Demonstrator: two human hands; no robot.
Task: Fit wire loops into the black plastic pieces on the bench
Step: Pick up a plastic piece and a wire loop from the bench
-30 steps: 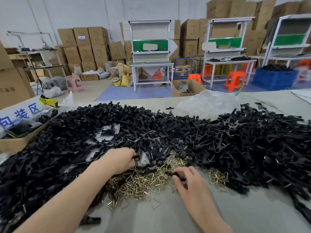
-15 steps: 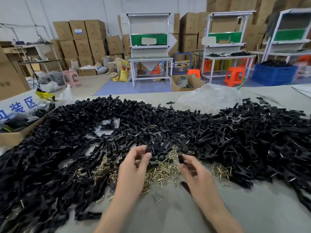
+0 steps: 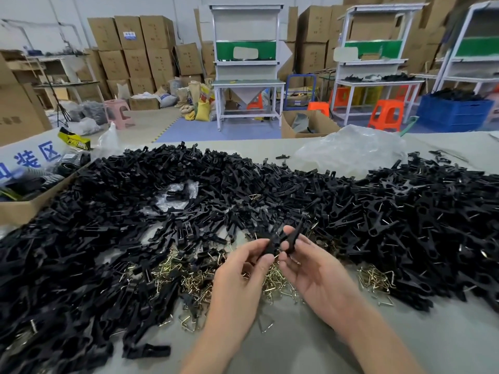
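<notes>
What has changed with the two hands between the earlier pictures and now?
The left hand left the heap of black plastic pieces and moved right, now pinching one black plastic piece. The right hand rose from the pile of brass-coloured wire loops toward it, holding a second black piece. Both hands meet above the loops. The heap, the loops and the clear plastic bag stayed in place.

Two blue Chinese characters, 装区, are read on a white sign [image 3: 32, 157] at the left edge of the frame. A third character before them is cut off by the edge. The lettering on the yellow and black package [image 3: 74, 141] beside it is too blurred to be read. The blue label [image 3: 130, 35] on a cardboard box [image 3: 129, 44], upper left, is too small to be read.
</notes>
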